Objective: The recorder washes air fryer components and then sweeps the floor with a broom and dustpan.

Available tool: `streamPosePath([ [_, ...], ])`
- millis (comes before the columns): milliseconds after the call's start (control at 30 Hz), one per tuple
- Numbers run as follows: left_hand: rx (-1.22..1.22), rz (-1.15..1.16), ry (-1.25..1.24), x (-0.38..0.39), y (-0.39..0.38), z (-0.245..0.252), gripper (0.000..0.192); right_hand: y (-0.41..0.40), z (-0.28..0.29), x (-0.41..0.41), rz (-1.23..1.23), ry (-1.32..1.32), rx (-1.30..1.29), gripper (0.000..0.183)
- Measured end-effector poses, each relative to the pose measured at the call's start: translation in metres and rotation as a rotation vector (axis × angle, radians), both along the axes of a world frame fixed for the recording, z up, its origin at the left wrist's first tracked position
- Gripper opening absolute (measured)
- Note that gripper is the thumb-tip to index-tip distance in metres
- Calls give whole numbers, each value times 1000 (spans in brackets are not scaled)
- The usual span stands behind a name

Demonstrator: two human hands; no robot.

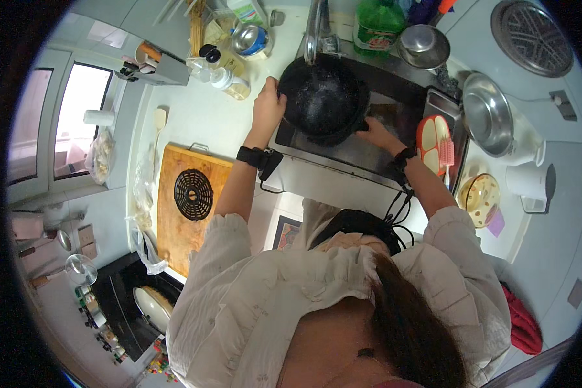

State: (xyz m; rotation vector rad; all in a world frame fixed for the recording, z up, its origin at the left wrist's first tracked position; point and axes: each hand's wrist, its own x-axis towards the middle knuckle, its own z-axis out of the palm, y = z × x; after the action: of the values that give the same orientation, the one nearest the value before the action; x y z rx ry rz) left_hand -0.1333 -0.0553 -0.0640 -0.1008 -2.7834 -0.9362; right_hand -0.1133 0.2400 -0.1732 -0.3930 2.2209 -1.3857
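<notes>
A round black pan, likely an air fryer basket (320, 97), is tilted over the sink (315, 149) under the metal faucet (313, 29). Its inner surface looks wet and shiny. My left hand (269, 109) grips the rim on the left side, thumb over the edge. On the lower right, my right hand (380, 133) holds the dark handle part of the basket; its fingertips are partly hidden. Both wrists wear black bands with cables.
A wooden cutting board (174, 242) on the left carries a black perforated crisper plate (193, 195). Bottles (230, 83) stand behind my left hand. Right of the sink are a red-and-cream divided dish (429, 140), a pink brush (446, 153) and a steel bowl (487, 114).
</notes>
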Motion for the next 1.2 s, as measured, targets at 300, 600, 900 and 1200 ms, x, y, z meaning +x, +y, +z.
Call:
streamPosePath([
  [300,-73,71,-232,-11,-9,7,28,17,36,-5,-107,-67,53,26],
  [600,797,-3,-876,-20,-13,-58,37,28,135,-11,-272,-500,-586,34],
  [900,851,-87,-681,-63,22,-90,33,-6,155,-1,30,14,229,50],
  [1200,361,-343,-459,-65,71,-150,44,2,186,2,239,474,646,44],
])
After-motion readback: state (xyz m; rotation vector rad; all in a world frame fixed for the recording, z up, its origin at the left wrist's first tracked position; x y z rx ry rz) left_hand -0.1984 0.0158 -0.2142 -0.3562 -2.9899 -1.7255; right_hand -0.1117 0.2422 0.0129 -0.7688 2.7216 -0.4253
